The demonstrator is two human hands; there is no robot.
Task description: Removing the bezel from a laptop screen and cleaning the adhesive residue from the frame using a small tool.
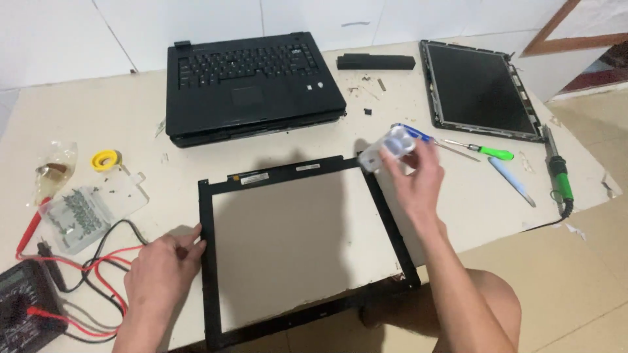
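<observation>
Lying flat in the lower middle of the frame, the black screen bezel (208,261) is a thin rectangular plastic frame with nothing inside it, so the pale table (458,202) shows through its opening. Two small light labels sit on its top bar, and its lower bar hangs at the table's near edge.

The left hand (160,274) rests at the lower left, palm down, fingers loosely together, its fingertips touching the bezel's left bar from the outside. It pinches nothing.

The right hand (413,180) hovers just right of centre, above the bezel's upper right corner, raised off the table. Its fingers are closed around a small white, translucent object (387,147), blurred by motion, so its kind cannot be told. That object sits just above and beside the corner of the bezel, not touching it.

A black laptop base (252,85) with its keyboard lies in the upper middle, well apart from the bezel's top bar. A bare screen panel (481,88) lies at the upper right. Between it and the right hand lie a green-handled screwdriver (481,150) and a blue tool (513,182); a green soldering iron (559,173) lies further right. At the lower left sit a multimeter (23,307) with red and black leads, a clear parts box (85,212) and a yellow tape roll (106,159).
</observation>
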